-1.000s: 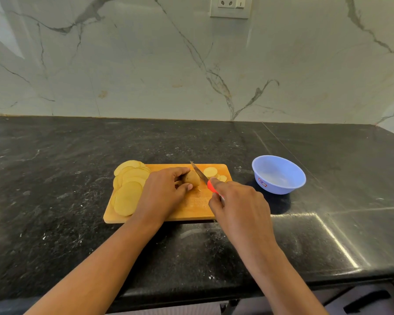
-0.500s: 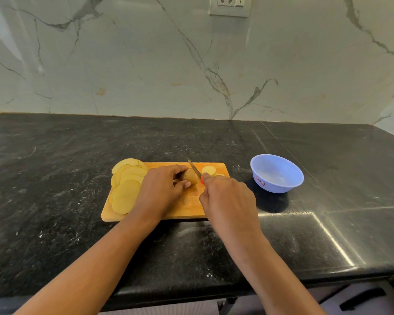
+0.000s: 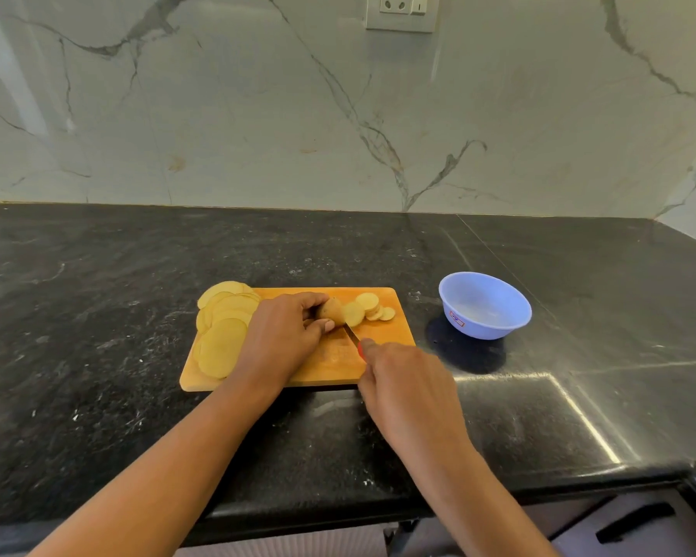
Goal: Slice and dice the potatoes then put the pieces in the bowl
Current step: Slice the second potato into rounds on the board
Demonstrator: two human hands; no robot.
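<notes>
On the wooden cutting board (image 3: 396, 329), the left hand (image 3: 286, 335) curls around the potato stub (image 3: 331, 310). The right hand (image 3: 406, 387) grips a red-handled knife (image 3: 353, 335). Potato slices (image 3: 368, 308) lie on the board, and the blue bowl (image 3: 485, 305) stands to its right.

Reading the clock from the middle of the cutting board (image 3: 394, 335), with 12 toward the wall (image 3: 258, 134).

Blocked at 9 o'clock by a pile of large slices (image 3: 222, 343), lying partly over the board's left edge. Taken at the centre by the left hand (image 3: 286, 339), gripping the potato (image 3: 332, 311). Crossed from 5 o'clock by the right hand (image 3: 402, 379) holding the knife (image 3: 352, 333), set against the potato. Narrowed at 1 o'clock by small slices (image 3: 368, 305).

Closed at 3 o'clock by the bowl (image 3: 485, 305), apart from the board, with a passable strip of counter (image 3: 137, 275) between. Open at 12 o'clock over bare counter up to the wall. Open also at 6 o'clock, between the two forearms.
</notes>
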